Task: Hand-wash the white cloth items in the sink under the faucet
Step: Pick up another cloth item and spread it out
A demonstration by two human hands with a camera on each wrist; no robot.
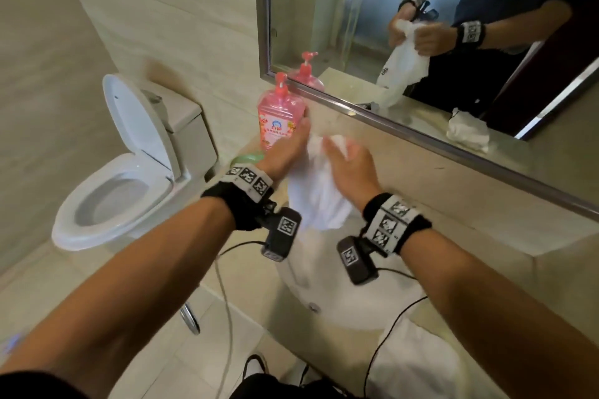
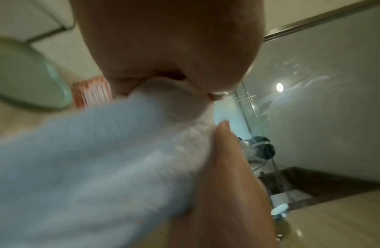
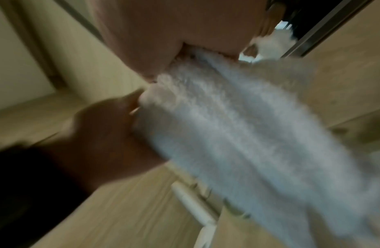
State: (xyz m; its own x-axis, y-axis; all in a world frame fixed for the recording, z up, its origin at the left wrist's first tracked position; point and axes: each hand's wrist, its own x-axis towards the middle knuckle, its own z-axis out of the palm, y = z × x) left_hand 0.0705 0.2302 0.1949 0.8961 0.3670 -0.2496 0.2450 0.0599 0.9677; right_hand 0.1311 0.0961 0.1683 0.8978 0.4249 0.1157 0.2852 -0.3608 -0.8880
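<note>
Head view first: nearest me, the white sink (image 1: 327, 288) is set into the table's front edge, and a second white cloth (image 1: 421, 363) lies on the table's near right part beside it. Above the basin I hold the white cloth (image 1: 316, 191) up with both hands, its lower end hanging toward the sink. My left hand (image 1: 288, 147) pinches the cloth's upper left part, and my right hand (image 1: 351, 168) has its fingers curled round the bunched top. Left wrist view shows my thumb (image 2: 222, 139) and fingers pressed on the fabric. Farther back, a pink soap bottle (image 1: 281, 118) stands at the table's far left corner, under the mirror (image 1: 437, 26). Left of the table, a toilet (image 1: 129, 178) stands open.
</note>
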